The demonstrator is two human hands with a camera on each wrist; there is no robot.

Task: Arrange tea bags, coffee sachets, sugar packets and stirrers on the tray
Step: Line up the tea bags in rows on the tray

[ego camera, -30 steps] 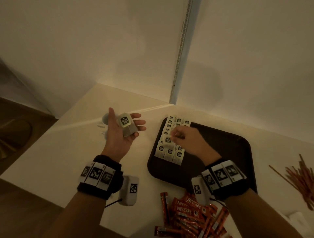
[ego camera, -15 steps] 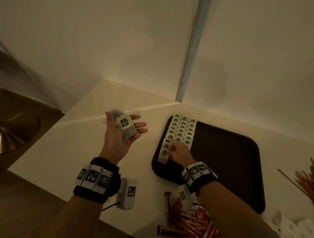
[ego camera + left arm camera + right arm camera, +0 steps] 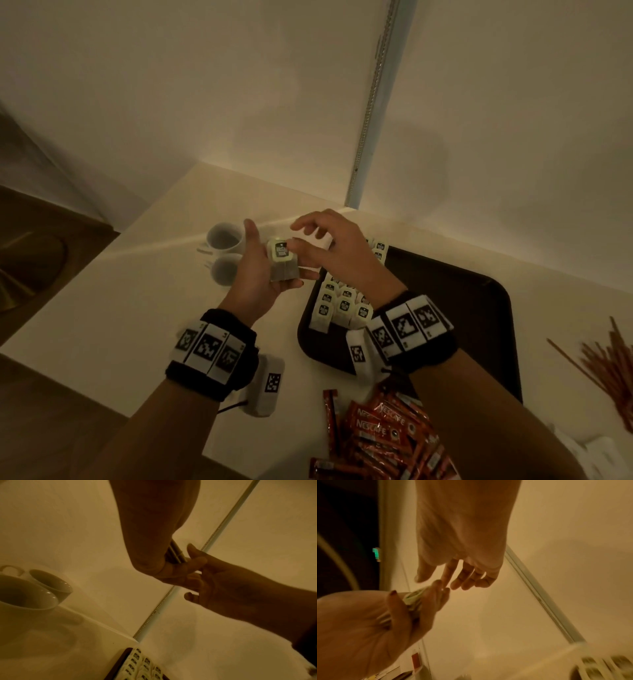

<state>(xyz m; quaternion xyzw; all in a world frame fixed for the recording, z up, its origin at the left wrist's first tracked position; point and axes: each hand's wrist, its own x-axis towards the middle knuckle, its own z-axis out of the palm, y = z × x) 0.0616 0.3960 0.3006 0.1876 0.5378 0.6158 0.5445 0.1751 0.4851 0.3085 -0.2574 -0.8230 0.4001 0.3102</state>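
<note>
Reaching back for the next tea bag, right hand off the tray.
Head: left hand clasps a tea bag stack; right hand, on the tray rows half a second ago, now touches its top, grip not closed. Left wrist: stack edge in curled fingers. Right wrist: right fingers spread, empty. Coffee sachets, stirrers wait on worktop.

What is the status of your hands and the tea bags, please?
Left hand holds tea bag stack. Right hand open, fingers reaching it. Rows on tray. Nothing blocking.
</note>
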